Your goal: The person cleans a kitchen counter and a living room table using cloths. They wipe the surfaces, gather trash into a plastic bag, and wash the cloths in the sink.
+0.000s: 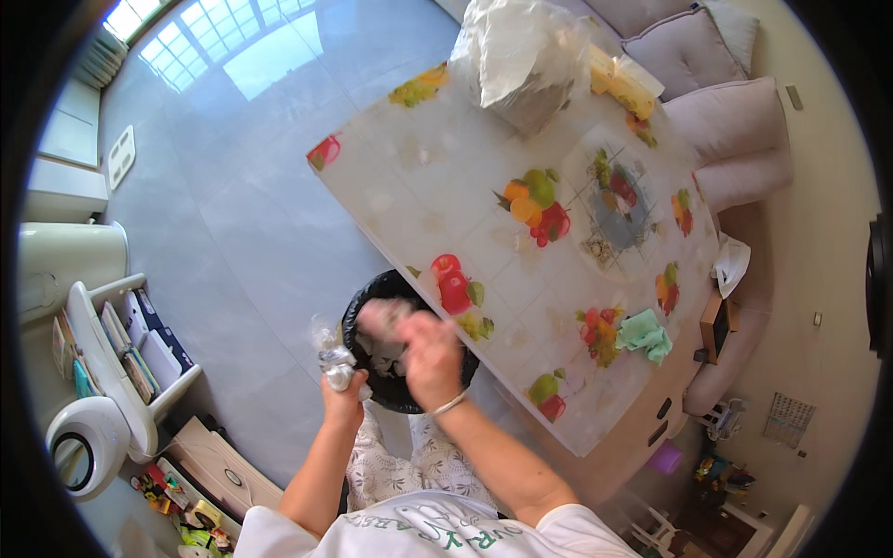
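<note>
My left hand (343, 403) is closed around a crumpled bundle of clear plastic and white material (336, 364), at the left rim of a round bin. The bin is lined with a black plastic bag (372, 287) and stands in front of my legs, partly under the table edge. Inside it lies crumpled whitish waste (384, 357). My right hand (434, 359) is over the bin's opening, its fingers blurred by motion. A blurred pinkish-white thing (382, 317) is by its fingertips; whether the hand grips it is unclear.
A table with a fruit-print cover (481, 174) extends to the right. On it are a large white plastic bag (520, 56), a yellow tissue pack (621, 80) and a crumpled green cloth (645, 336). A sofa (729, 125) is beyond; a white shelf with books (125, 349) stands left.
</note>
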Demonstrator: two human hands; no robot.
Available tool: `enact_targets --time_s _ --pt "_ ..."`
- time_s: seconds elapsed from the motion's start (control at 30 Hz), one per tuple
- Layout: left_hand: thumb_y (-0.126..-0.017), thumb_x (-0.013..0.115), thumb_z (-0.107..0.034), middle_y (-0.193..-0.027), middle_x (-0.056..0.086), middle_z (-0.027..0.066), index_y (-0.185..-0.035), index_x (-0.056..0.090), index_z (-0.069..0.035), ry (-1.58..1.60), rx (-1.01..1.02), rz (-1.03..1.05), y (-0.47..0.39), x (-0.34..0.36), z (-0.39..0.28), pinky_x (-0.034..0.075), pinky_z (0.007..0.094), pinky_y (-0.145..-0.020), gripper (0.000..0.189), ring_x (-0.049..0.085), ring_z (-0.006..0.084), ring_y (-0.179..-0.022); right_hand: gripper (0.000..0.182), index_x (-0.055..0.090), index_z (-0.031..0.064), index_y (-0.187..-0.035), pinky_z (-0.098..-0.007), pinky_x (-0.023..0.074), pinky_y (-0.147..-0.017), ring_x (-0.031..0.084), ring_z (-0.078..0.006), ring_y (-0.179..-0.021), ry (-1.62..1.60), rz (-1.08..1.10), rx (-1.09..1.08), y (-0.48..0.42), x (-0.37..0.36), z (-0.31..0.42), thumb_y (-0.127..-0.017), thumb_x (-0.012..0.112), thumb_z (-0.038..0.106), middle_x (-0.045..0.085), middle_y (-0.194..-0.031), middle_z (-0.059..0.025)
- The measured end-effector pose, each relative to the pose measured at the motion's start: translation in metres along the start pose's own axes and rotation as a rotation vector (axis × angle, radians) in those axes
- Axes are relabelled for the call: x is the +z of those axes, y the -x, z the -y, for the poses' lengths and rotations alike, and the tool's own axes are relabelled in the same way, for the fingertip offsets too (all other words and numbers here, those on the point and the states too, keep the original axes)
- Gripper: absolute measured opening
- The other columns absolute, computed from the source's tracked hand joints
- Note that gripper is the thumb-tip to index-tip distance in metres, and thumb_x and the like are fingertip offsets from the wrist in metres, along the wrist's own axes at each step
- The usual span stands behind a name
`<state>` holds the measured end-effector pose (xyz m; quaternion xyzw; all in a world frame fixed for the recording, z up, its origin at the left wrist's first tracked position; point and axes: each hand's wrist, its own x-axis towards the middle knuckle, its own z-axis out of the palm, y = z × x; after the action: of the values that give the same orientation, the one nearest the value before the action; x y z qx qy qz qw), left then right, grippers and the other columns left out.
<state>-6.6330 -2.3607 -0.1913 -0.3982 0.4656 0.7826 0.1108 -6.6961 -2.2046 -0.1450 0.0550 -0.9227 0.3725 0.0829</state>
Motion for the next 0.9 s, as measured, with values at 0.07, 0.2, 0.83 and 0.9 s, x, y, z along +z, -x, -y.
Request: enact_targets --time_s 0.07,0.2,0.83,0.9 --pt "-0.065 0.059 0.01 -0.089 0.051 0.0017 -0.099 0.049 -0.006 0.005 0.027 -0.018 0.004 -0.009 -0.03 0.045 0.0317 -0.068 0.039 0.053 0.0153 -0.081 0.034 0.065 0.0074 -0.099 -0.0354 0.0431 -0.082 0.053 -0.0276 -0.09 -0.197 0.012 0.126 0.023 0.012 0.029 -0.07 0.052 -0.005 0.059 -0.099 -0.0096" --pt "-0.066 0.059 0.01 -0.088 0.049 0.0021 -0.098 0.048 -0.006 0.096 0.055 -0.061 0.001 -0.037 -0.066 0.044 0.0317 -0.067 0.038 0.052 0.0149 -0.079 0.026 0.062 0.0039 -0.099 -0.0363 0.0412 -0.089 0.054 -0.0292 -0.099 -0.269 -0.32 0.364 -0.044 -0.029 -0.012 -0.081 0.044 0.0 0.059 -0.1 -0.0129" --pt "-0.065 0.059 0.011 -0.092 0.05 0.0036 -0.105 0.046 -0.006 0.093 -0.056 0.015 -0.045 -0.03 -0.14 0.045 0.0322 -0.068 0.045 0.052 0.0173 -0.08 0.025 0.062 0.0059 -0.094 -0.0377 0.0444 -0.084 0.056 -0.0294 -0.092 -0.188 -0.271 0.226 -0.088 0.023 0.026 -0.074 0.05 -0.004 0.061 -0.097 -0.0112" --pt "-0.066 0.058 0.011 -0.091 0.05 0.0035 -0.104 0.046 -0.006 0.112 -0.059 -0.006 -0.05 -0.036 -0.142 0.045 0.0329 -0.069 0.044 0.052 0.0177 -0.08 0.028 0.061 0.0051 -0.101 -0.0374 0.0425 -0.087 0.054 -0.0299 -0.097 -0.052 -0.37 0.208 -0.135 -0.011 -0.029 -0.077 0.049 -0.002 0.059 -0.103 -0.0133"
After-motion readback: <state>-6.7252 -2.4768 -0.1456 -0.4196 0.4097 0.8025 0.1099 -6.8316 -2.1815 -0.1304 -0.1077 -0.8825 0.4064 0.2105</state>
